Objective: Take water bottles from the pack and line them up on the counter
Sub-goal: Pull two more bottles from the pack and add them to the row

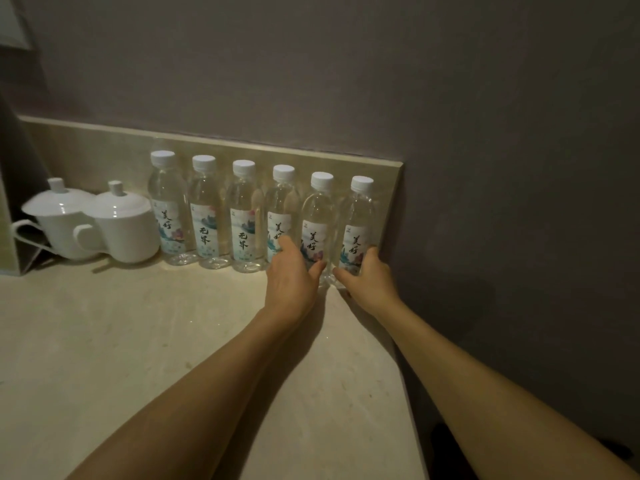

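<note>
Hands (327,275) around the two rightmost bottles (337,223) of six.

Six clear bottles (244,216) wear white caps (243,167) and pale labels (243,239) with black brushed characters over teal and pink scenery. Two lidded cups (121,230) are plain white; the counter (138,341) is mottled beige, the wall (346,64) grey-purple.
</note>
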Tool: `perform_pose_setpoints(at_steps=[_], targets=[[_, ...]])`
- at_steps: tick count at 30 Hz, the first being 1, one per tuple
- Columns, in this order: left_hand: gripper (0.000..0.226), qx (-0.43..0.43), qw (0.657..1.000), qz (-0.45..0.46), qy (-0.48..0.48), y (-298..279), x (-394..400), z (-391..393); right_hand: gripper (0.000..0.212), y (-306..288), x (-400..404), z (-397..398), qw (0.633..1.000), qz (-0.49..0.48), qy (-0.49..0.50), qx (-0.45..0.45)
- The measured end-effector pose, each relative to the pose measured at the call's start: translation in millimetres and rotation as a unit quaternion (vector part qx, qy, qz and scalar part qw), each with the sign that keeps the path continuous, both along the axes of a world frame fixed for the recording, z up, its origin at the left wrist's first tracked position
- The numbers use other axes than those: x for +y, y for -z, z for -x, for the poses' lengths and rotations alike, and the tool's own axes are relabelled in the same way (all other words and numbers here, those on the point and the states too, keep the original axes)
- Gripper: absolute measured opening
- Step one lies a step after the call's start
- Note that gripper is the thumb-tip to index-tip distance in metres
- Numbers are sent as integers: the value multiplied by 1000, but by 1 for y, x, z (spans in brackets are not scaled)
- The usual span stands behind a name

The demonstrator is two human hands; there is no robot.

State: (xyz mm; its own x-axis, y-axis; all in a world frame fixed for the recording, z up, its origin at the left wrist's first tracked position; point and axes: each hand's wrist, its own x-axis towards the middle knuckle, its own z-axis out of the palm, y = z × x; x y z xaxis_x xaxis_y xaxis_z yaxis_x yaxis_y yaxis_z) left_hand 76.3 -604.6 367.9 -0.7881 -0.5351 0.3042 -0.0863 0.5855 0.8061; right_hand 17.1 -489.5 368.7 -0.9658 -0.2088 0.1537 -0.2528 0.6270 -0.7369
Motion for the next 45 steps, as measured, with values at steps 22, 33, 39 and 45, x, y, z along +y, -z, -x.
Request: perform_pose_setpoints(at_steps=[22,33,39,45], targets=[[28,18,996,87,-13,7,1,14,60,4,-9,9,998,-34,21,42],[23,21,998,47,-30,6,1,10,69,-4,-4,10,999,13,1,-29],[19,-3,1000,29,-8,-4,6,-1,63,-11,15,0,998,54,35,-23],[24,37,998,-17,52,-19,43,-6,14,-19,54,-23,990,138,41,4]])
